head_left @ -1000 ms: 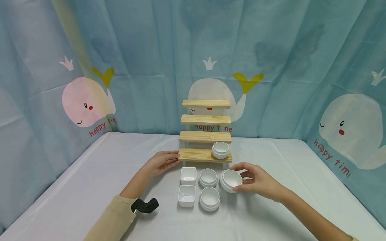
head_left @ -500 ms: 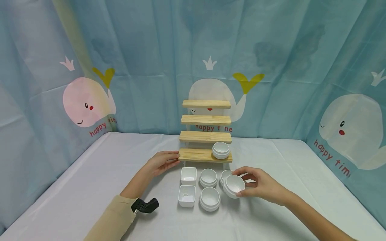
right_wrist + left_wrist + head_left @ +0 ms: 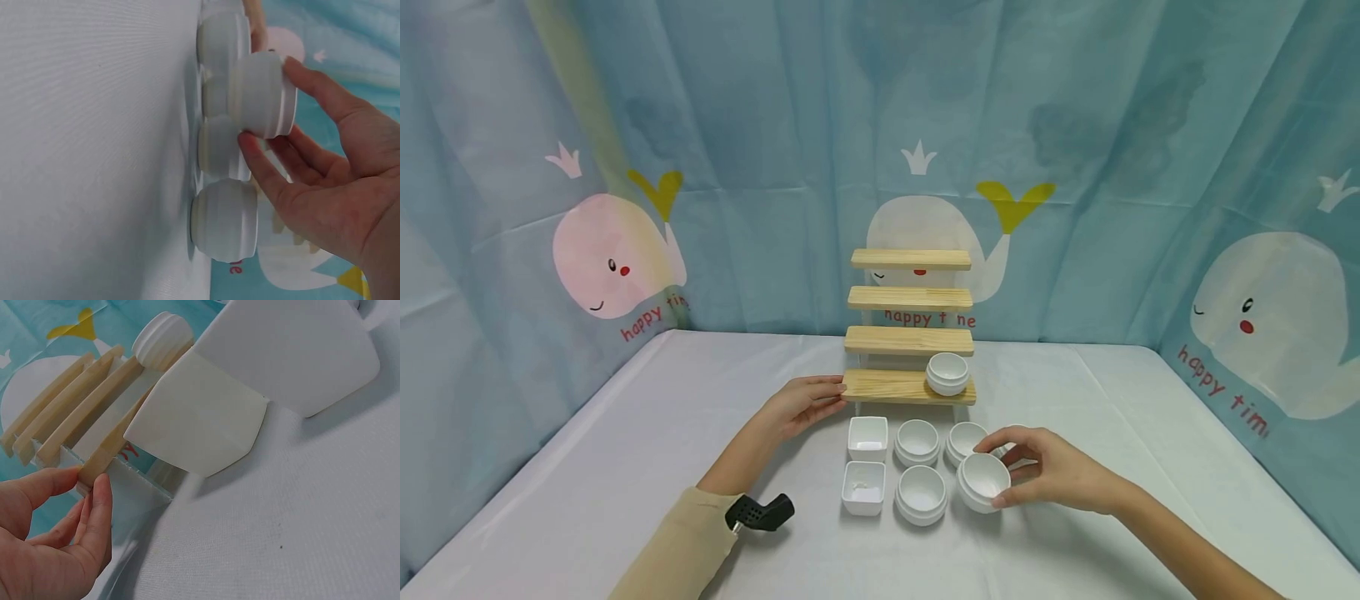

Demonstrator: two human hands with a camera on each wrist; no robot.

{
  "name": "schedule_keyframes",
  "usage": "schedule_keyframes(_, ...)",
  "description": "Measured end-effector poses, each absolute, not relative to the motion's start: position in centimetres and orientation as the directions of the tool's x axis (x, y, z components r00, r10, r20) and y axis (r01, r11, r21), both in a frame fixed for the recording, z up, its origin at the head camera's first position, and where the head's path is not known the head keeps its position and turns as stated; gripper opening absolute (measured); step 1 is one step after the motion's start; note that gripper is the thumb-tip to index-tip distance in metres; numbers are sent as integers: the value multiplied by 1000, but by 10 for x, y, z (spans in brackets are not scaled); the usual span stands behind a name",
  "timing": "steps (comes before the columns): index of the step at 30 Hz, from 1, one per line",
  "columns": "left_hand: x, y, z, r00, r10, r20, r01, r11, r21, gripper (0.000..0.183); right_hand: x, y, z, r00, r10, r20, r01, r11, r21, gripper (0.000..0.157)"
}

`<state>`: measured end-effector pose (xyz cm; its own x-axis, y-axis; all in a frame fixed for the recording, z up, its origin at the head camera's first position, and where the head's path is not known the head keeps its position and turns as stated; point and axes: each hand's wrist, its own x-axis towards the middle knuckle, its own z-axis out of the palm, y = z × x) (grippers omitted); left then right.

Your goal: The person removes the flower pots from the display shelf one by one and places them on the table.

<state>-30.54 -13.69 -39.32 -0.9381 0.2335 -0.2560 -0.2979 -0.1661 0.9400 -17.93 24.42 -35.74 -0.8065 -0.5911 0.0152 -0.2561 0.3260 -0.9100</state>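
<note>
My right hand (image 3: 1048,471) pinches a small round white bowl (image 3: 984,482) by its sides between thumb and fingers. In the right wrist view this bowl (image 3: 262,94) is held off the tablecloth, beside other round bowls. My left hand (image 3: 801,404) pinches the left end of the lowest shelf of a wooden tiered stand (image 3: 880,385); the left wrist view shows thumb and fingertips (image 3: 102,482) on the wood. A round bowl (image 3: 947,374) sits at that shelf's right end. Another pale rim (image 3: 1017,432) shows partly behind my right fingers.
Two square white bowls (image 3: 863,487) stand one before the other in front of the stand. To their right are round bowls (image 3: 921,496), with another round bowl (image 3: 966,440) behind the held one. A blue printed curtain (image 3: 760,208) hangs behind the white-covered table (image 3: 662,458).
My right hand has moved the held bowl toward me and slightly right, uncovering more of the bowl behind it. The left hand stays on the shelf end.
</note>
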Motion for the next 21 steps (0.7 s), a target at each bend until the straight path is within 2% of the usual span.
schedule_keyframes(12,-304,-137,-391,-939,227,-257,-297,-163,941,53,-179,244,-362,-780,-624,30,-317,354,-880,50)
schedule_keyframes(21,-305,-137,-392,-940,215,-266,-302,-154,941,49,-179,244,-366,-786,-617,34,-338,384,-859,49)
